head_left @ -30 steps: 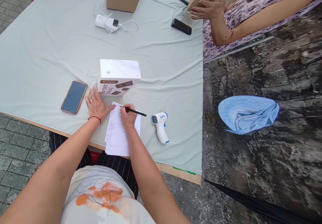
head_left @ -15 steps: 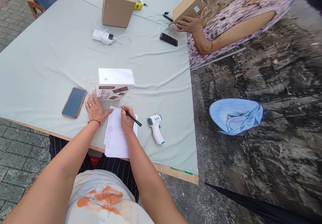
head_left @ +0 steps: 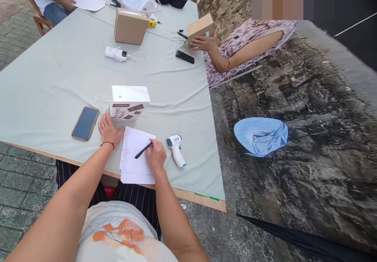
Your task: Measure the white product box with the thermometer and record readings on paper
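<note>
My right hand [head_left: 156, 154] rests at the right edge of a stack of white paper sheets [head_left: 137, 173], fingers closed on a black pen [head_left: 143, 151]. The pen slants across the top sheet, its far end pointing down-left. My left hand [head_left: 109, 130] lies flat on the table, fingers out, at the lower left corner of a white and brown "Super Meal" box [head_left: 131, 94]. Its thumb reaches the sheets' left edge. A phone [head_left: 85, 123] lies left of that hand. To the right of my right hand is a white and blue infrared thermometer [head_left: 176, 150].
Across the cloth-covered table [head_left: 53, 85] stand a cardboard box [head_left: 130, 27] and a white device with a cable [head_left: 116, 53]. At right a co-worker's hands hold another cardboard box [head_left: 198, 27] near a black device [head_left: 185, 56]. A blue hat [head_left: 260, 136] lies beyond the table edge.
My right hand has shifted to the sheets' right edge, and the pen has swung to point down-left. The view has shifted slightly. The co-worker's box is lower, while my left hand stays flat.
</note>
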Demonstrator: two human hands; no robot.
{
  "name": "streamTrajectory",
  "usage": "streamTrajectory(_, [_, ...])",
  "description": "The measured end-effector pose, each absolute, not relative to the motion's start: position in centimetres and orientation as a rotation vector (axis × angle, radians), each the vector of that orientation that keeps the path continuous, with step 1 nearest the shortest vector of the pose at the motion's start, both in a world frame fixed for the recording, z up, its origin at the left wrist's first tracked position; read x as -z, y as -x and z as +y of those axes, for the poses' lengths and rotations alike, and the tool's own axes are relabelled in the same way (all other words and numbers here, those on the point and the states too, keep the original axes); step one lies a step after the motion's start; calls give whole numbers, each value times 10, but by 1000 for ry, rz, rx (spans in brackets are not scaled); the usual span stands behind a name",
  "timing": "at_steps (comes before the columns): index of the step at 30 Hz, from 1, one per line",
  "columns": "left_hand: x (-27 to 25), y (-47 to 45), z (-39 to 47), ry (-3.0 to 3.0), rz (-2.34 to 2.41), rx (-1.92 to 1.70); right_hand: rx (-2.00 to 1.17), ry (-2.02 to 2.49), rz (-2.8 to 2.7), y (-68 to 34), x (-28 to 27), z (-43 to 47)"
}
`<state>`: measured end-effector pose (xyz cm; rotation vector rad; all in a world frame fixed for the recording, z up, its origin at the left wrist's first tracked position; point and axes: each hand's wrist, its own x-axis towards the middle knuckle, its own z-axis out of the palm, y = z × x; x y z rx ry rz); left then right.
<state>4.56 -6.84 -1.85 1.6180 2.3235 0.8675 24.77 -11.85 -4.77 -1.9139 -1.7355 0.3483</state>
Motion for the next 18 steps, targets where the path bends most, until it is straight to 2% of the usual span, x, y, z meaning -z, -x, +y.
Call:
streamTrajectory(6, [20,-43,-69,-1620,2297,-907,-470,2098,-1633,-243,40,-115])
streamTrajectory(10, [19,-42,-69,-1610,2305,-908,-467,2009,-1587,-244,44,-117])
streamTrajectory(15, [18,-40,-69,-1568,2296,-887,-282,1814,-1490,-267,54,-118])
streamTrajectory(18, [15,-34,-61,-1471,2273,-880,-155,1872,-1402,-293,54,-115])
